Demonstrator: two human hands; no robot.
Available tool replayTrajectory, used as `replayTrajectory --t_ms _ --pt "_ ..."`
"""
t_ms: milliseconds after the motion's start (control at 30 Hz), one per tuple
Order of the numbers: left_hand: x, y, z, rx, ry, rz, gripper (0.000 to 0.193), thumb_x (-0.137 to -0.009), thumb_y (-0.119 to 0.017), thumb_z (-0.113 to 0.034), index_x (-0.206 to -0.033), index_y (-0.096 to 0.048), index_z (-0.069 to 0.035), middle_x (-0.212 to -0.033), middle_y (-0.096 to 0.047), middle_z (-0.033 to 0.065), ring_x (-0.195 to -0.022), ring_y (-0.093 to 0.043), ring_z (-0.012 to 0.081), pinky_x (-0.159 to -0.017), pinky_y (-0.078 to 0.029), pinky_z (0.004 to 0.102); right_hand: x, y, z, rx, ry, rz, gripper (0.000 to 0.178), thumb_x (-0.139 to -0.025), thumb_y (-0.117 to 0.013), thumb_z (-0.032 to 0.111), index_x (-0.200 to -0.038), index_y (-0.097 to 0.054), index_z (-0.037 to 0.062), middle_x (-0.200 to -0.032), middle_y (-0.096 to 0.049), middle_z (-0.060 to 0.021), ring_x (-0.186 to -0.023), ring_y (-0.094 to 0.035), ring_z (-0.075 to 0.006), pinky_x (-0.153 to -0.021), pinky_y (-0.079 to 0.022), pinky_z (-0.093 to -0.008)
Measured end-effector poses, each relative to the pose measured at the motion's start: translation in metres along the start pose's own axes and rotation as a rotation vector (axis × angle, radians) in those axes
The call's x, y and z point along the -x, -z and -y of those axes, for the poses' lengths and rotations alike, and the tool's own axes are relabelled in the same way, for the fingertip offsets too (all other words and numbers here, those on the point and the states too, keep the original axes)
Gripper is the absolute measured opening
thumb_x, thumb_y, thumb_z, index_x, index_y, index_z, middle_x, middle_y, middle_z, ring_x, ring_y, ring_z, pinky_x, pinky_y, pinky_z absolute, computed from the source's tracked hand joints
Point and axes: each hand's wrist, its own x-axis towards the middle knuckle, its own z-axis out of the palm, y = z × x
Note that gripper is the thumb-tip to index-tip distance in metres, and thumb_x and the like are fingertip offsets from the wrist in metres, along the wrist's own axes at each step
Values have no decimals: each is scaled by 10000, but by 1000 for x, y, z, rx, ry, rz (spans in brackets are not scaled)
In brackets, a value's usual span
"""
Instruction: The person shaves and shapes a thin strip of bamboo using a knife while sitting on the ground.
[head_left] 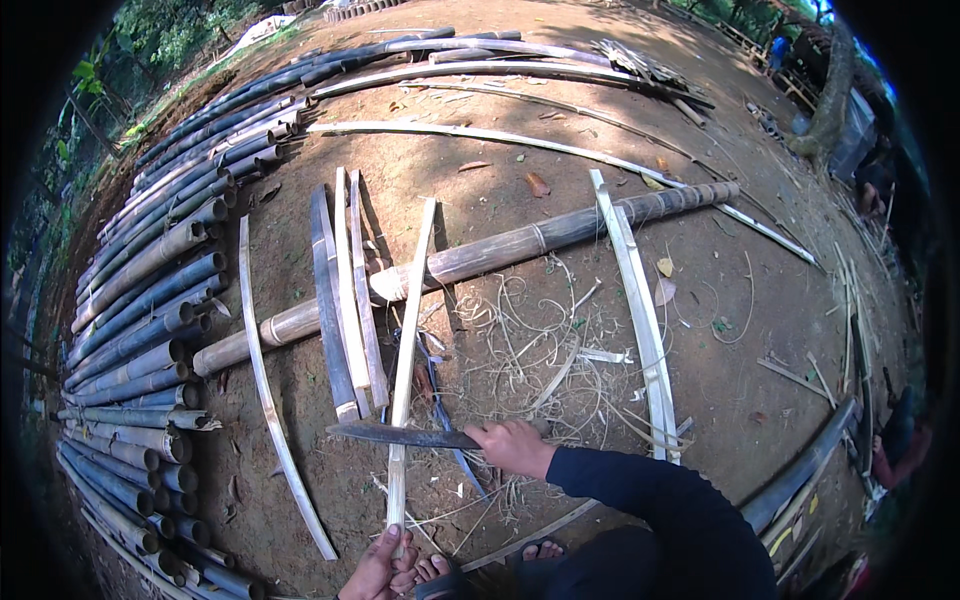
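My left hand (377, 568) is closed around the near end of a pale split bamboo strip (401, 375). The strip's far part rests over a thick bamboo pole (490, 252) lying across the ground. My right hand (512, 446) grips a machete (405, 435); its handle is mostly hidden in my fist. The dark blade points left and lies across the strip, a little beyond my left hand. Left of the strip, several split bamboo pieces (350, 290) lean over the same pole. Two more pale strips (638, 300) lie over it on the right.
Cut bamboo poles (150, 370) are piled along the left. A single strip (268, 400) lies between pile and pole. Curled shavings (530, 330) litter the ground ahead of my sandalled feet (436, 575). Long bamboo lengths (500, 70) lie at the back; another person (895, 440) shows at the right rim.
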Motion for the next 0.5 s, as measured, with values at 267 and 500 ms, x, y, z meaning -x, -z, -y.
replayTrajectory --t_ms 267,500 --pt "13 7 8 20 35 -15 289 -1043 -417 -449 -1003 -443 -163 -620 -347 -41 -436 -226 60 -390 -183 225 -4 -9 -11 74 117 -92 313 -883 -553 110 -1188 -566 42 -714 -670 -166 -641 -706 -342 -549 -569 -458" --pt "30 17 17 53 61 -58 305 -1050 -379 -469 -975 -439 -180 -598 -306 -55 -405 -185 50 -379 -157 228 9 -13 38 58 402 -91 279 -870 -552 72 -1142 -594 25 -713 -665 -176 -587 -700 -310 -499 -566 -418"
